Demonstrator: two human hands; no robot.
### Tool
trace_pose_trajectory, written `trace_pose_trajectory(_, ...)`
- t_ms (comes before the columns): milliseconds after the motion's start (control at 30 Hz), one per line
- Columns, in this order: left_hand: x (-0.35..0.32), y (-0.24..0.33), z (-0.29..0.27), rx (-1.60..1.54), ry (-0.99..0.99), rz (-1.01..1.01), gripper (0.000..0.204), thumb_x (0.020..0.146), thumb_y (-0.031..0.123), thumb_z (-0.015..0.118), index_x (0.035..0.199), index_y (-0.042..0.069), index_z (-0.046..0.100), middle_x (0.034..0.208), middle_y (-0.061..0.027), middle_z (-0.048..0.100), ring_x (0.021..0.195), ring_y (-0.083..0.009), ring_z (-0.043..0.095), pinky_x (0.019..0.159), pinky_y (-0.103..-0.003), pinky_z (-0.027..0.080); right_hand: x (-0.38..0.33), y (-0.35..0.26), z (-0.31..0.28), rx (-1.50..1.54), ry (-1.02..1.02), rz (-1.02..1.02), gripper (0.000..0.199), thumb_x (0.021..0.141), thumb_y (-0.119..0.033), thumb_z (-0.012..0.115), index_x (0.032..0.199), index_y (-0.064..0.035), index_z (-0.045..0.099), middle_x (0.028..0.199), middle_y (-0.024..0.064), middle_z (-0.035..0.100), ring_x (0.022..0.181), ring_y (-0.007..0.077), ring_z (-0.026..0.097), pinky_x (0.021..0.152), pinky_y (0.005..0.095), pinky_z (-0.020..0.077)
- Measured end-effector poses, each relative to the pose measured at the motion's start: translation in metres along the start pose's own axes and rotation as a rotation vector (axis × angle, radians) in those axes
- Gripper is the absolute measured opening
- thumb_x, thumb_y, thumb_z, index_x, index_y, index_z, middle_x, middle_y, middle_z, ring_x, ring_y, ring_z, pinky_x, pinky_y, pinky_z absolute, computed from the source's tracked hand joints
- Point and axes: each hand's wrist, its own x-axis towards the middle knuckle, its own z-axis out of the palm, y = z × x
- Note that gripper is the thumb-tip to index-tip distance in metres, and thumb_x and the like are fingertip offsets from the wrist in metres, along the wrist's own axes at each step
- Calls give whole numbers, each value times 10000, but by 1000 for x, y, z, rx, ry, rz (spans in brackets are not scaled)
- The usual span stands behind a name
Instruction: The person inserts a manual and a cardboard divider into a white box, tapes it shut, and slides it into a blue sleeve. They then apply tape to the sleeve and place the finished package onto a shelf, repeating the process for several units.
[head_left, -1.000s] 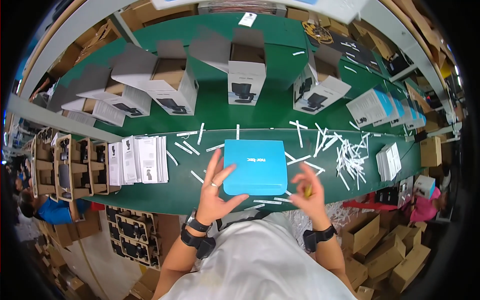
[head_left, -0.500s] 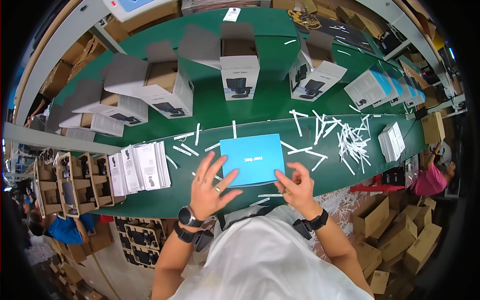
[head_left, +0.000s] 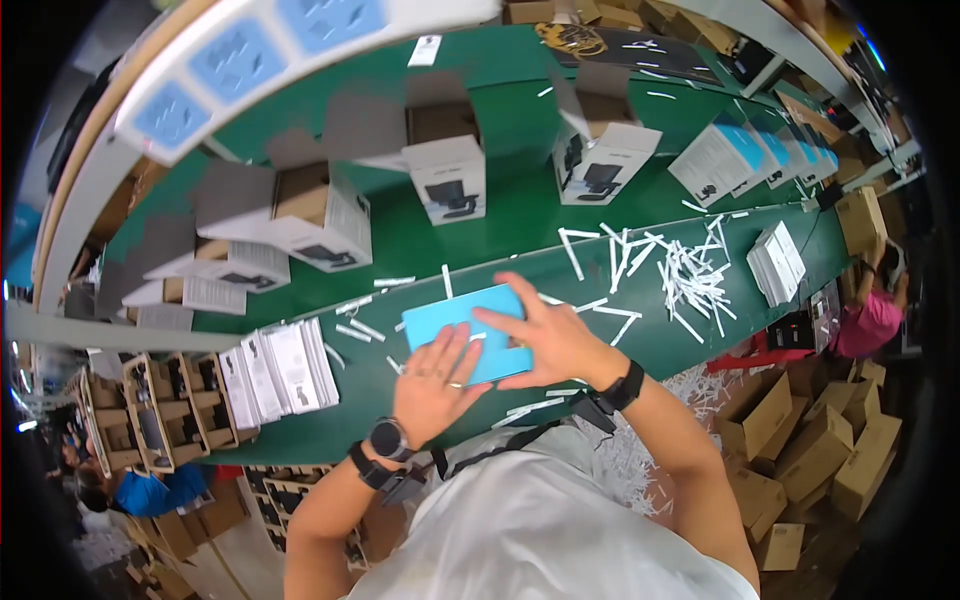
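Observation:
A flat blue card packet (head_left: 428, 322) lies on the green worktable in front of me, slightly tilted; whether it is one piece or a stack I cannot tell. My left hand (head_left: 436, 388) rests on its near left part, fingers stretched out flat over the top face. At the right end, my right hand (head_left: 552, 340) grips the packet, thumb at the near edge and fingers reaching across the top and far side. White paper strips (head_left: 447, 281) lie around it. To the left are stacks of white printed leaflets (head_left: 290, 370).
Open white printed boxes (head_left: 447, 180) stand along the far side. Blue-topped boxes (head_left: 725, 160) are at the far right, near a heap of paper strips (head_left: 695, 280) and a white leaflet stack (head_left: 777, 265). Cardboard trays (head_left: 165, 415) stand left; brown cartons (head_left: 800, 450) fill the floor at right.
My right hand has moved from the near right corner to grip the right end. The left hand now lies flat on the packet, which has turned and shifted left. My view has tilted.

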Motion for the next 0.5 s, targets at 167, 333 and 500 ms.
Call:
trace_pose_trajectory(167, 65, -13, -24, -102, -244, -77, 1082, 741, 613, 761, 1509, -22, 340, 1528, -394, 246, 1411, -577, 257, 1138, -640, 249, -21, 34, -8, 129, 61, -30, 843, 646, -358, 894, 1413, -226, 570, 1494, 238, 324, 774, 253, 735, 711, 373, 602)
trace_pose_trajectory(333, 117, 4, 5, -226, -298, 13, 1039, 788, 634, 706, 1518, -10, 344, 1577, -364, 198, 1453, -564, 202, 1168, -640, 205, -71, 56, -57, 147, 141, 40, 817, 634, -336, 906, 1384, -224, 600, 1504, 241, 331, 845, 264, 721, 694, 371, 600)
trace_pose_trajectory(500, 247, 10, 27, -228, -162, 232, 678, 868, 386, 707, 1420, 38, 524, 1588, -260, 299, 1466, -483, 268, 1176, -590, 251, -151, 117, -156, 2, 530, 539, 802, 580, -396, 923, 1280, -91, 679, 1462, 263, 401, 1266, 411, 529, 1038, 446, 468)
